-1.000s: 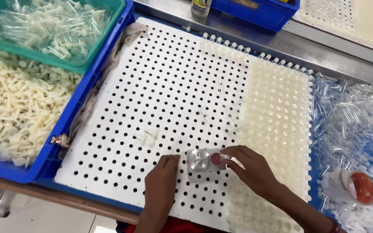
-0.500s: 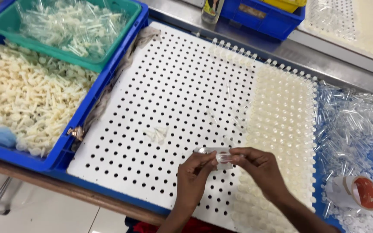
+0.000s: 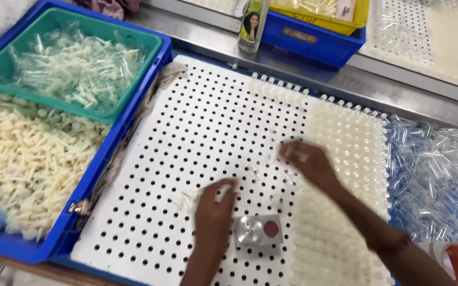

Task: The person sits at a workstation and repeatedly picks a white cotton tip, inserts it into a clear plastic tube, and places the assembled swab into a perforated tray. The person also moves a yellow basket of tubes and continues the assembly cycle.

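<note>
Both hands have been moved apart, and the small metal block (image 3: pixel 258 229) has been put down on the white board with holes (image 3: pixel 197 159).

The left hand (image 3: pixel 214 212) is laid flat and loose beside the block; nothing is held in it. A small pale tube (image 3: pixel 296 152) seems to be pinched in the right hand (image 3: pixel 309 163), near the filled rows (image 3: pixel 348 145). Each tube is best stood straight in its hole. The right fingers are blurred, so the grip cannot be told for sure.

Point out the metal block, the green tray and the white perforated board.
metal block (image 3: pixel 258 230), head view, on its silvery top face.
green tray (image 3: pixel 140 79), head view, on its right rim.
perforated board (image 3: pixel 208 122), head view, on a bare stretch of its upper middle.
</note>
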